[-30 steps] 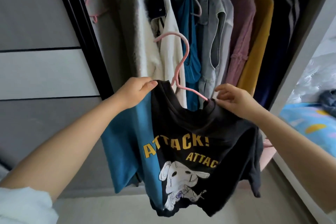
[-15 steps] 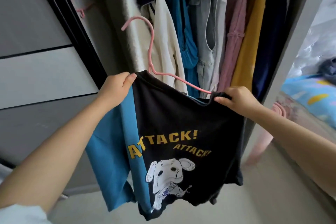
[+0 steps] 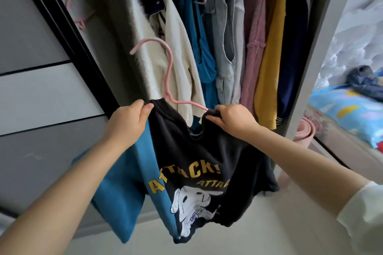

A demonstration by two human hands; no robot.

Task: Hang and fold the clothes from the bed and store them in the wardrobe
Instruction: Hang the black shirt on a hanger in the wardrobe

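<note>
A black and blue T-shirt (image 3: 186, 151) with yellow "ATTACK!" lettering and a white cartoon print hangs in front of the open wardrobe (image 3: 323, 47). A pink hanger (image 3: 169, 68) is threaded through its neck, the hook sticking up to the left. My left hand (image 3: 128, 122) grips the shirt's left shoulder. My right hand (image 3: 234, 118) pinches the collar by the right end of the hanger's visible arm. The hanger's lower part is hidden inside the shirt.
Several garments hang in the wardrobe: a cream top (image 3: 180, 58), a teal one (image 3: 199, 37), a denim vest (image 3: 226, 27), a pink one (image 3: 255, 37) and a mustard one (image 3: 271, 47). An empty pink hanger (image 3: 76, 2) hangs far left. The bed (image 3: 342, 109) with a dark garment (image 3: 364, 83) lies right, a rolled pink mat (image 3: 300, 138) beside it.
Both hands and the shirt sit lower in the view than half a second ago. My right hand has slid inward along the collar, closer to the left hand, bunching the neck.
</note>
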